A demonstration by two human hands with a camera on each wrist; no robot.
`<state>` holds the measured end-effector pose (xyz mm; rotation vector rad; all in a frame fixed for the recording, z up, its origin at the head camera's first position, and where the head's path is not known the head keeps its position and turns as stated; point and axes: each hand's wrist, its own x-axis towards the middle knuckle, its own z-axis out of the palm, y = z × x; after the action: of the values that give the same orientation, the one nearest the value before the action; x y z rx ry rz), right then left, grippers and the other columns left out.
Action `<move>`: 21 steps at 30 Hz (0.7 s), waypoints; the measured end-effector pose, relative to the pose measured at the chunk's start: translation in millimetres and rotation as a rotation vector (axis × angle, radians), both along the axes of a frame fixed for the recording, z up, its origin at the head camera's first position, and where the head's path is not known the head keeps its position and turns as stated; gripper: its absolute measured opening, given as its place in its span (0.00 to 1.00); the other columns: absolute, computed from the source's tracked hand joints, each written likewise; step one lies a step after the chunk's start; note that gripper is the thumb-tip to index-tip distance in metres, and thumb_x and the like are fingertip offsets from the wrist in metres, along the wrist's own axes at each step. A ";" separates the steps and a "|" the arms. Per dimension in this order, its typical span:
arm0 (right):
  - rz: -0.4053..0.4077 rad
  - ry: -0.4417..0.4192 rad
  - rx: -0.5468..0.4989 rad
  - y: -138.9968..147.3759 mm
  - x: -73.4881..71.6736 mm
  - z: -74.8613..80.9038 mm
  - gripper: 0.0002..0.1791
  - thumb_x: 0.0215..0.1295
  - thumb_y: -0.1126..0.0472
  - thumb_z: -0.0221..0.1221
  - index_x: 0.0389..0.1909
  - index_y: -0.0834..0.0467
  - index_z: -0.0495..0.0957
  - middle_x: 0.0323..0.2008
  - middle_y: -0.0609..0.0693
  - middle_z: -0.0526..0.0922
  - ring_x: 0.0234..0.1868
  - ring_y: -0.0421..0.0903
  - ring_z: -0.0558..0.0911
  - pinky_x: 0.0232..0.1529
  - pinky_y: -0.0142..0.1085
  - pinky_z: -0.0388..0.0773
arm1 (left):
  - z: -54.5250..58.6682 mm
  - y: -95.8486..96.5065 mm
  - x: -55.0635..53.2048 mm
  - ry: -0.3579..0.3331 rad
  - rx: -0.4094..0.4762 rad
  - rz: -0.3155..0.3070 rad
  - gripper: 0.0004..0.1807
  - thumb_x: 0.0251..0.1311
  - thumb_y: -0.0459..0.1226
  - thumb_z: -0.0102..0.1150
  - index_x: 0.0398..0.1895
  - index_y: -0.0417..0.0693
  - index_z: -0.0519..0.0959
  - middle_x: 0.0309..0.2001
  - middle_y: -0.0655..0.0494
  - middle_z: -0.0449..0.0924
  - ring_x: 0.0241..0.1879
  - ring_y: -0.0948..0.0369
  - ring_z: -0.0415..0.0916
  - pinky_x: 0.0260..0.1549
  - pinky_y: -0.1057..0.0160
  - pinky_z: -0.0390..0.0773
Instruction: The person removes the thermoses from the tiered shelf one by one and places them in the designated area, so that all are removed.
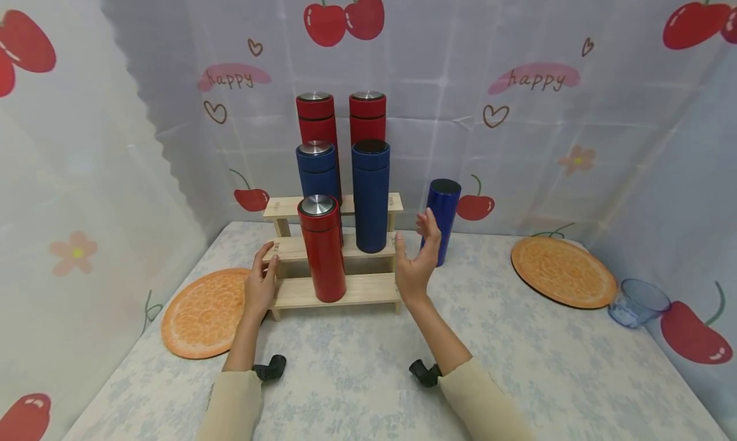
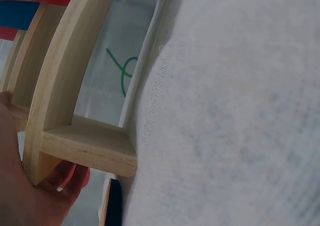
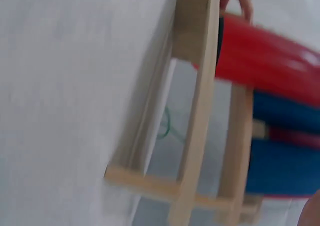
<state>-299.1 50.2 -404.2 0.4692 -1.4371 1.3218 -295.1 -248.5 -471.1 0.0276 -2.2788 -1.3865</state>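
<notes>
A three-tier wooden rack (image 1: pixel 368 290) stands on the table with vacuum flasks on its steps. On the lowest step is a red flask (image 1: pixel 325 255) with a steel lid. The middle step bears a steel-lidded blue flask (image 1: pixel 316 178) and a taller black-lidded blue flask (image 1: pixel 371 201); behind rise two red flasks (image 1: pixel 315 122). My left hand (image 1: pixel 260 287) grips the rack's left end, its fingers behind a step board (image 2: pixel 60 81) in the left wrist view. Beside the right end, my right hand (image 1: pixel 417 271) is raised with fingers apart, holding nothing. It partly covers a glossy blue flask (image 1: pixel 443 204) on the table.
An orange round mat (image 1: pixel 201 313) lies at the left, partly behind my left forearm. A second round mat (image 1: pixel 564 271) lies at the right, with a clear blue glass (image 1: pixel 638 303) next to it. A cherry-print curtain (image 1: pixel 437 76) hangs close behind the rack.
</notes>
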 end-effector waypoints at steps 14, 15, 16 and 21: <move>0.295 -0.198 0.423 -73.4 22.9 -24.0 0.56 0.48 0.59 0.70 0.72 0.55 0.43 0.64 0.56 0.60 0.59 0.50 0.67 0.52 0.45 0.70 | -2.9 -2.8 -2.3 0.005 0.016 -0.004 0.24 0.66 0.55 0.43 0.65 0.68 0.63 0.43 0.42 0.78 0.44 0.51 0.75 0.41 0.52 0.71; 0.299 -0.209 0.435 -75.1 22.9 -25.3 0.57 0.48 0.59 0.71 0.72 0.55 0.42 0.64 0.56 0.61 0.59 0.50 0.67 0.51 0.45 0.71 | -2.8 -2.8 -2.5 0.006 0.017 -0.005 0.24 0.66 0.55 0.44 0.65 0.68 0.63 0.43 0.43 0.78 0.45 0.51 0.75 0.41 0.52 0.71; 0.301 -0.215 0.446 -76.5 22.8 -26.3 0.57 0.47 0.59 0.71 0.72 0.54 0.42 0.64 0.56 0.61 0.59 0.50 0.67 0.51 0.45 0.71 | -2.4 -2.6 -2.4 0.006 0.020 -0.005 0.24 0.65 0.56 0.44 0.64 0.69 0.64 0.43 0.43 0.78 0.45 0.52 0.75 0.41 0.52 0.71; 0.275 -0.210 0.492 -79.7 21.3 -28.5 0.59 0.46 0.58 0.72 0.73 0.52 0.41 0.62 0.57 0.64 0.58 0.51 0.69 0.51 0.42 0.72 | -3.0 -2.4 -3.0 0.007 0.015 0.001 0.24 0.65 0.56 0.44 0.64 0.69 0.64 0.43 0.43 0.78 0.44 0.51 0.75 0.40 0.51 0.71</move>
<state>-277.8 -29.5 -432.7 0.8976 -1.9381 1.2500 -298.1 -250.8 -474.1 0.0292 -2.2626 -1.4009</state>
